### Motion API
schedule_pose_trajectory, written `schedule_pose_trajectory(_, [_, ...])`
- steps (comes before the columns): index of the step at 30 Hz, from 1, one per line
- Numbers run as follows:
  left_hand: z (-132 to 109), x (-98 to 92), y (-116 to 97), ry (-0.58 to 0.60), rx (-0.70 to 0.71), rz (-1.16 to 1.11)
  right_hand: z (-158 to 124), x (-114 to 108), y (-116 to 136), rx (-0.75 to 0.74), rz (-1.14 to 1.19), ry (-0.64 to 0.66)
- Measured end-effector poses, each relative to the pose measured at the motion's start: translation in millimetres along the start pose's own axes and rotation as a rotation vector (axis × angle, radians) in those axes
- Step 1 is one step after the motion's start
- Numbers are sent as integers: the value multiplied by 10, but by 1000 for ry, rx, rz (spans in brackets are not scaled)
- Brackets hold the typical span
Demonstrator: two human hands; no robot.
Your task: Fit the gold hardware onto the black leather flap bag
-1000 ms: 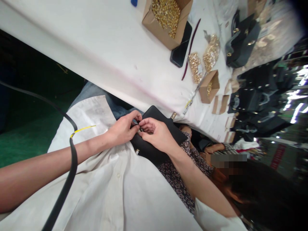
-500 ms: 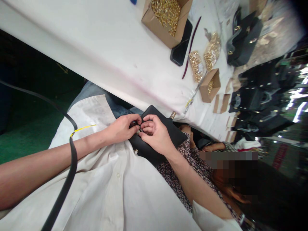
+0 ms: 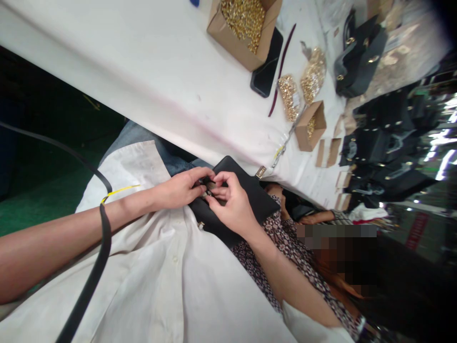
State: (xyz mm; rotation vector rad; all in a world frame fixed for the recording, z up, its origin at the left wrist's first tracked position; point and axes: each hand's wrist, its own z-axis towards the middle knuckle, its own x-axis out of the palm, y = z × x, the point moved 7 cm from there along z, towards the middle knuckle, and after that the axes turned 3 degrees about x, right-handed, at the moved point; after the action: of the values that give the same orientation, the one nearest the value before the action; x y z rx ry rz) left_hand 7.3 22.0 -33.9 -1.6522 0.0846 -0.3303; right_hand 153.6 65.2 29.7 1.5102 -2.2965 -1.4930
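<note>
A flat black leather-like piece [image 3: 250,188] lies across my lap at the table's edge, with metal fittings [image 3: 261,172] at its corners. Over its near part, my left hand [image 3: 183,187] and my right hand [image 3: 230,195] meet with fingertips almost touching. Both hands have curled fingers and pinch at something small and dark between them, partly hidden by the fingers; I cannot make out what it is.
On the white table [image 3: 143,62] are a box of gold pieces [image 3: 244,24], a phone [image 3: 266,71], a dark red strip [image 3: 283,66], bags of gold parts [image 3: 289,97], a smaller box [image 3: 310,126] and black bags [image 3: 360,57]. A person in patterned clothes [image 3: 282,238] sits close at right.
My fingers have shifted slightly, and more of the small dark thing shows between them. The black piece has moved a little to the right.
</note>
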Motion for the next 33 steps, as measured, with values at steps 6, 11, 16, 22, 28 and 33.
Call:
schedule_pose_trajectory(6, [9,-12,-44,125,86,210,-26,14,130,-47,-56,11])
schedule_pose_trajectory(11, [35,-59,-114,235,128,448,-30,29,206,-96,-131,20])
schedule_pose_trajectory(16, [51,-57,-131,282,132,506,-27,33,238,-135,-198,26])
schedule_pose_trajectory(22, [0,-17,-68,265,154,560,10,28,263,-136,-257,44])
schedule_pose_trajectory(28, [-31,-24,-40,218,49,473,28,74,289,-131,-273,47])
schedule_pose_trajectory(33, [-64,-14,-68,203,39,544,15,99,319,-163,-397,27])
